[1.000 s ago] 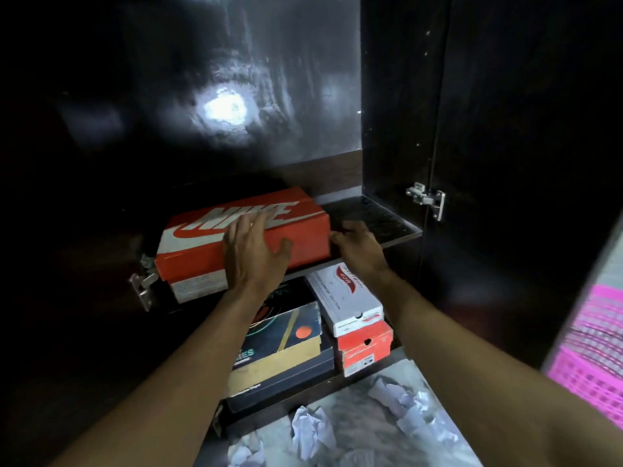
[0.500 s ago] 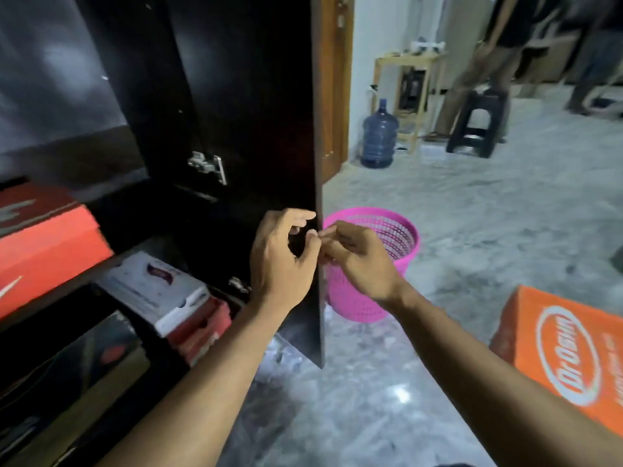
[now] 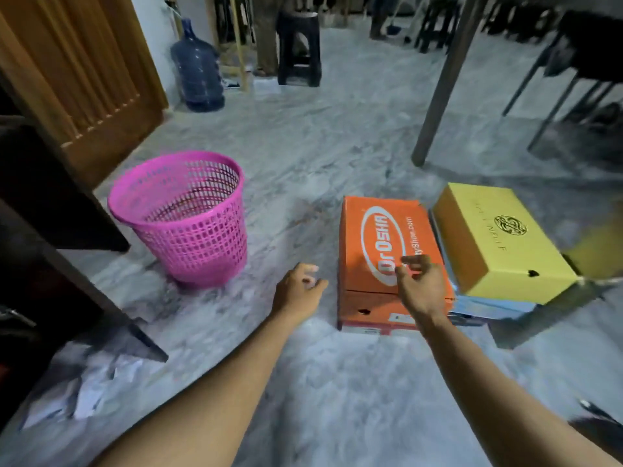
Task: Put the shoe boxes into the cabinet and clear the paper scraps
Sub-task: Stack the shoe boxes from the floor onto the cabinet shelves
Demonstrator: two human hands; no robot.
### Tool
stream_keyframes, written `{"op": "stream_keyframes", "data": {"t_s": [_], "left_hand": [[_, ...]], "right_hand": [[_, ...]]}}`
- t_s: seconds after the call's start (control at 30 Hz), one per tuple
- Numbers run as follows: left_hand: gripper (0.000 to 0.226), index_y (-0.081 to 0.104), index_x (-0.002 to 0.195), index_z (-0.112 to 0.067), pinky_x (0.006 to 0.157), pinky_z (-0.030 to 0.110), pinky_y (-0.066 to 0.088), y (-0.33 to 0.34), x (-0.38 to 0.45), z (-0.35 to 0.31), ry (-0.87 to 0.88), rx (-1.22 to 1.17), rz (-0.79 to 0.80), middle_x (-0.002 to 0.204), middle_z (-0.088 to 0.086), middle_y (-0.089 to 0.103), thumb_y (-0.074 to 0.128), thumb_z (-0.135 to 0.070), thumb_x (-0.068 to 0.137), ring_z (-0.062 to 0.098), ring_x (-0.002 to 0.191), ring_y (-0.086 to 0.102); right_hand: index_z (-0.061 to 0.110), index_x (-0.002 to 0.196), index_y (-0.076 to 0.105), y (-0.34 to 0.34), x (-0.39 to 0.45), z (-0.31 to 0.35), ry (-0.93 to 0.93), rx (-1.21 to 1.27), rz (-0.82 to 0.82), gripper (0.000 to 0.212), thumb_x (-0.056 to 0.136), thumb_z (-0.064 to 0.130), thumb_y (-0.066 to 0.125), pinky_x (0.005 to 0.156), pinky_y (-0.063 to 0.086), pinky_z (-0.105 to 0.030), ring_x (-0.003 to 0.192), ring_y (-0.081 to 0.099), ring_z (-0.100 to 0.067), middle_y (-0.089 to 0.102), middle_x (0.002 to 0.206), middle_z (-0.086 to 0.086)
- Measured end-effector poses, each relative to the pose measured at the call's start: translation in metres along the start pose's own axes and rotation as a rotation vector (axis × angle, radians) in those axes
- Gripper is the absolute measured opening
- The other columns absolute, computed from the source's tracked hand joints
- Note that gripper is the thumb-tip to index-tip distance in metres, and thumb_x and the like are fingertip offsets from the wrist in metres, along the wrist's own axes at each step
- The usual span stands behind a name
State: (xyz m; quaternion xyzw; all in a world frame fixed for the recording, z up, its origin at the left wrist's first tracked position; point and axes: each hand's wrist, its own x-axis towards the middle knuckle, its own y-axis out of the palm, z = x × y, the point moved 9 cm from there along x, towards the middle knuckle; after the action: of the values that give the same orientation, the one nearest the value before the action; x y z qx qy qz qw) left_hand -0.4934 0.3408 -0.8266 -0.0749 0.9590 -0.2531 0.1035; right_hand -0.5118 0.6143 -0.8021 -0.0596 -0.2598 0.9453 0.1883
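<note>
Two empty hands, left (image 3: 298, 284) and right (image 3: 421, 284), fingers loosely spread, reach for the orange cardboard shoe box (image 3: 381, 244); next, grip both its sides.

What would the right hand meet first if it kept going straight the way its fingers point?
Most likely the lid of the orange shoe box: the right hand hangs open over its near end, fingers aimed forward and down. Its height above the lid is unclear.
</note>
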Motion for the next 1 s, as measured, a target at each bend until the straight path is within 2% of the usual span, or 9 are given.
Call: {"op": "stream_keyframes", "data": {"t_s": [0.13,0.23,0.33,0.43,0.57,0.63,0.73,0.87,1.0], "left_hand": [[0.066,0.054,0.141,-0.021,0.104,0.035,0.049,0.084,0.016,0.026,-0.245,-0.082,0.191,0.136,0.004,0.062,0.069,-0.055,0.086,0.025,0.125,0.060],[0.090,0.054,0.131,-0.029,0.103,0.046,0.053,0.124,0.019,0.037,-0.346,-0.243,0.263,0.130,0.000,0.067,0.066,-0.077,0.056,0.025,0.115,0.066],[0.077,0.053,0.132,-0.032,0.097,0.042,0.055,0.134,0.016,0.046,-0.363,-0.299,0.255,0.125,-0.002,0.067,0.068,-0.076,0.070,0.022,0.111,0.067],[0.071,0.058,0.130,-0.024,0.077,0.032,0.053,0.115,0.017,0.070,-0.412,-0.349,0.044,0.127,0.004,0.067,0.071,-0.070,0.078,0.023,0.106,0.067],[0.118,0.036,0.144,-0.038,0.086,0.055,0.060,0.100,-0.014,0.117,-0.689,-0.654,-0.198,0.132,0.004,0.053,0.080,-0.083,0.045,0.035,0.114,0.062],[0.101,0.047,0.135,-0.034,0.074,0.046,0.060,0.113,-0.028,0.119,-0.720,-0.829,-0.117,0.106,0.006,0.067,0.086,-0.074,0.051,0.033,0.091,0.069],[0.060,0.065,0.108,-0.021,0.059,0.031,0.046,0.133,-0.043,0.107,-0.635,-0.973,0.088,0.071,0.006,0.072,0.083,-0.055,0.061,0.025,0.061,0.062],[0.049,0.066,0.117,-0.027,0.069,0.040,0.058,0.113,-0.050,0.118,-0.602,-0.981,0.056,0.100,0.012,0.079,0.081,-0.042,0.074,0.031,0.087,0.073],[0.038,0.065,0.116,-0.035,0.075,0.042,0.057,0.069,-0.059,0.123,-0.501,-0.956,0.020,0.094,0.005,0.080,0.076,-0.027,0.081,0.032,0.096,0.070]], "right_hand": [[0.006,0.133,0.059,-0.039,0.020,-0.077,0.216,-0.175,-0.179,0.050,0.093,0.034,0.066,0.108,0.040,-0.047,0.130,0.049,-0.042,0.058,0.133,-0.027],[0.004,0.136,0.055,-0.045,0.034,-0.095,0.232,-0.279,-0.221,0.056,0.094,0.040,0.063,0.107,0.041,-0.055,0.133,0.046,-0.044,0.054,0.137,-0.024],[0.008,0.139,0.055,-0.041,0.040,-0.094,0.258,-0.369,-0.223,0.060,0.092,0.045,0.065,0.108,0.037,-0.057,0.135,0.042,-0.043,0.054,0.141,-0.021],[0.009,0.134,0.061,-0.026,0.033,-0.106,0.338,-0.351,-0.130,0.062,0.088,0.050,0.070,0.108,0.041,-0.054,0.130,0.053,-0.042,0.059,0.136,-0.021],[0.006,0.106,0.073,0.007,0.002,-0.113,0.320,-0.186,0.045,0.051,0.084,0.052,0.075,0.080,0.053,-0.037,0.104,0.071,-0.038,0.073,0.096,-0.016],[0.007,0.095,0.072,0.024,-0.021,-0.112,0.332,-0.146,0.103,0.050,0.080,0.054,0.077,0.071,0.046,-0.031,0.093,0.073,-0.036,0.071,0.080,-0.009],[0.012,0.077,0.073,0.053,-0.055,-0.114,0.366,-0.060,0.203,0.054,0.066,0.065,0.074,0.075,0.061,-0.040,0.078,0.077,-0.034,0.076,0.072,-0.007],[0.023,0.084,0.065,0.064,-0.082,-0.108,0.379,0.083,0.266,0.041,0.072,0.058,0.083,0.079,0.063,-0.050,0.064,0.077,-0.029,0.076,0.074,-0.003],[0.024,0.110,0.059,0.021,-0.071,-0.122,0.477,0.321,0.003,0.077,0.062,0.085,0.065,0.100,0.053,-0.057,0.101,0.071,-0.032,0.071,0.106,-0.003]]}}
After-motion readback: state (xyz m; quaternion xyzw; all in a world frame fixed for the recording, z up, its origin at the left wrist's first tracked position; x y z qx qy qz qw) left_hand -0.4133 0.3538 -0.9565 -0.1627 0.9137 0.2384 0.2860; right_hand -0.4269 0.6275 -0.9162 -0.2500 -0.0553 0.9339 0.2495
